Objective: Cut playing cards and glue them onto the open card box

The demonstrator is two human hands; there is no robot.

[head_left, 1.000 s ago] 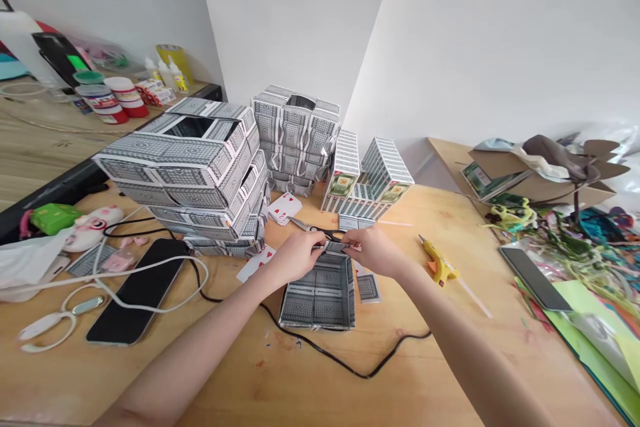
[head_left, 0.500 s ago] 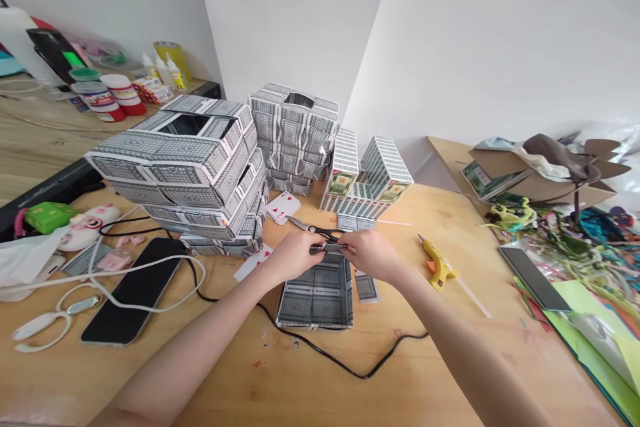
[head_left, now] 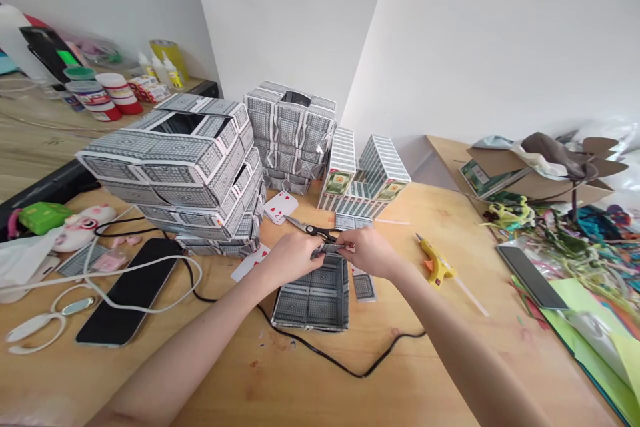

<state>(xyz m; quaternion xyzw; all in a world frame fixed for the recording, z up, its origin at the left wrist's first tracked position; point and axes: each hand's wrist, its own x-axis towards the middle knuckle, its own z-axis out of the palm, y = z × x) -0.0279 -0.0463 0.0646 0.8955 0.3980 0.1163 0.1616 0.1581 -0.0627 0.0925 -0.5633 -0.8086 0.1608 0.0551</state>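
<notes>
An open tray made of grey-backed playing cards (head_left: pixel 311 307) lies on the table before me. At its far edge my left hand (head_left: pixel 299 255) and my right hand (head_left: pixel 367 250) pinch a narrow grey card piece (head_left: pixel 330 249) from either side. Whether that piece is joined to the tray is hard to see. Black-handled scissors (head_left: pixel 323 233) lie just beyond my fingers. To the right of the tray is a small pile of cards (head_left: pixel 364 285), and face-up cards (head_left: pixel 280 207) lie beyond my left hand.
Stacked card-built boxes (head_left: pixel 170 167) rise at the left, with another card structure (head_left: pixel 295 127) behind. Card packs (head_left: pixel 345 160) stand at the back. A yellow glue gun (head_left: pixel 436 263) lies right. A black cable (head_left: pixel 345 367) crosses in front; a phone (head_left: pixel 130 293) lies left.
The whole view has shifted slightly, so things sit a little further left. Both hands keep their pinch on the card piece, with almost no movement relative to the tray.
</notes>
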